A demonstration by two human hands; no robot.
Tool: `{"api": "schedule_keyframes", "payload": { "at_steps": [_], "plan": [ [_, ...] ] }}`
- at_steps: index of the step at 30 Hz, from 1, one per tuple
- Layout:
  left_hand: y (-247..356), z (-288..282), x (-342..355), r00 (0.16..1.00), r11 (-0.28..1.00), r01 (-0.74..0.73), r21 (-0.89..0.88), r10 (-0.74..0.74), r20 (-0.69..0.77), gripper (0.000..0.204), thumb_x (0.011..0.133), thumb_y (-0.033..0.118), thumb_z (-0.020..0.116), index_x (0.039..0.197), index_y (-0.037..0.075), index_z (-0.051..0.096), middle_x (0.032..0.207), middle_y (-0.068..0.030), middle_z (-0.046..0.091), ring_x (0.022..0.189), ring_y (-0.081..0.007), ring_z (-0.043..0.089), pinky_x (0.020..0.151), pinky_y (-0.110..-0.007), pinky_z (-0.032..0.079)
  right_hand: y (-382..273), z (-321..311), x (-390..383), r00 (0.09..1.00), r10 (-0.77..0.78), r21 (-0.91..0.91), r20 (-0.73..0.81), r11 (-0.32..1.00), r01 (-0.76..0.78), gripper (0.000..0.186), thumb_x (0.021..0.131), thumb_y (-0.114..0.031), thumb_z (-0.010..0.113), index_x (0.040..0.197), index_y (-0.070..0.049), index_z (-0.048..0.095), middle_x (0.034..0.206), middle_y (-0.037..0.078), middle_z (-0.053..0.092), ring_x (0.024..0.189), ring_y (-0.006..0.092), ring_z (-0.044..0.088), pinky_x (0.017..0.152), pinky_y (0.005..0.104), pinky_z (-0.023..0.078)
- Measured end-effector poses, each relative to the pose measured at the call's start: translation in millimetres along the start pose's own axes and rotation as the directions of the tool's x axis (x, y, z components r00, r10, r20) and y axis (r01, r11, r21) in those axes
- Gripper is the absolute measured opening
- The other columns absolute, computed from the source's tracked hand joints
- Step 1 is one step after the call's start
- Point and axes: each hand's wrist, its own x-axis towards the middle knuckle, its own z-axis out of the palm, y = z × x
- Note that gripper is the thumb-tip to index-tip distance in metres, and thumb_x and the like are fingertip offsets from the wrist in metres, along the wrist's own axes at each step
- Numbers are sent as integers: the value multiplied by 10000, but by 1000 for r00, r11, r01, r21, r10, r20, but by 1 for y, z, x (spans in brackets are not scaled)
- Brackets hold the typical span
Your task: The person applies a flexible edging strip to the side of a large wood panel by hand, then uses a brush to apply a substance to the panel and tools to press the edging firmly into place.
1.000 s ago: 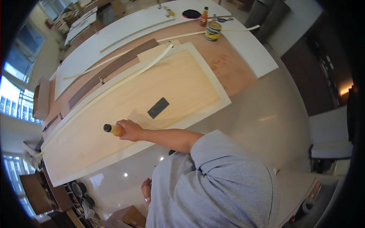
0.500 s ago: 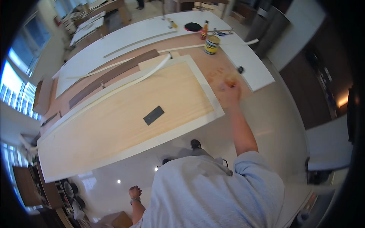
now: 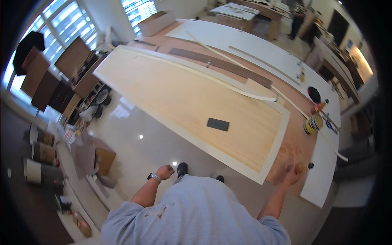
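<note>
Over the bare brown strip at the panel's right end is my right hand point(image 3: 291, 176), its fingers closed round a small tan-amber object point(image 3: 301, 167), blurred, whose kind I cannot make out. My left hand point(image 3: 165, 172), with a metal-banded watch point(image 3: 154, 177), hangs by my side with loosely curled fingers and nothing visible in them. A long pale wood panel point(image 3: 179, 98) with a white border lies on the worktable. On it rest a dark grey rectangular block point(image 3: 218, 124) and a curved, pale edging strip point(image 3: 245, 94). A yellow-and-black can point(image 3: 312, 123) stands beyond my right hand.
Behind the panel lies a brown board point(image 3: 220, 62). An orange-red bottle point(image 3: 319, 106), a black round pad point(image 3: 314, 94) and a small black knob-like item point(image 3: 310, 165) are at the right. Cardboard boxes point(image 3: 105, 161) stand on the floor at left. Another person point(image 3: 297, 20) is far back.
My view has swung left, so the table sits further right. My left hand has come forward beside my body. My right hand remains near the brown strip with the small object.
</note>
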Motion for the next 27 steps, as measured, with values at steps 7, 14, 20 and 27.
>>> {"api": "schedule_keyframes", "payload": {
  "at_steps": [7, 14, 20, 27],
  "plan": [
    [-55, 13, -38, 987, 993, 96, -65, -104, -119, 310, 772, 262, 565, 904, -6, 647, 904, -210, 630, 880, -341, 596, 794, -390, 464, 14, 2, 0, 996, -85, 124, 27, 989, 81, 554, 719, -227, 716, 1120, 79, 487, 1099, 190, 560, 944, 267, 578, 814, 350, 460],
    [-182, 42, -79, 934, 926, 344, -157, -355, -47, 310, 737, 259, 560, 832, -16, 666, 879, -220, 629, 863, -339, 602, 793, -382, 469, -33, 12, -76, 932, -360, -37, 45, 932, 362, 258, 748, -134, 647, 881, 77, 582, 894, 145, 593, 832, 223, 564, 743, 333, 454],
    [-274, 36, -103, 862, 738, 393, -549, -504, -61, 235, 744, 147, 563, 872, -34, 642, 774, -178, 653, 663, -237, 643, 655, -340, 511, -181, 98, -320, 480, -482, 511, 733, 856, 77, 127, 886, -137, 534, 906, -21, 582, 769, 40, 558, 639, 88, 518, 566, 214, 457],
    [-310, -21, -108, 774, 530, 207, -822, -603, -194, 129, 804, 34, 511, 861, -44, 596, 703, -113, 632, 597, -168, 617, 495, -267, 481, -246, 100, -518, -244, -477, 519, 844, 841, 152, 233, 890, -214, 534, 746, -39, 587, 519, -19, 482, 467, 52, 448, 418, 228, 347]
  ]
}}
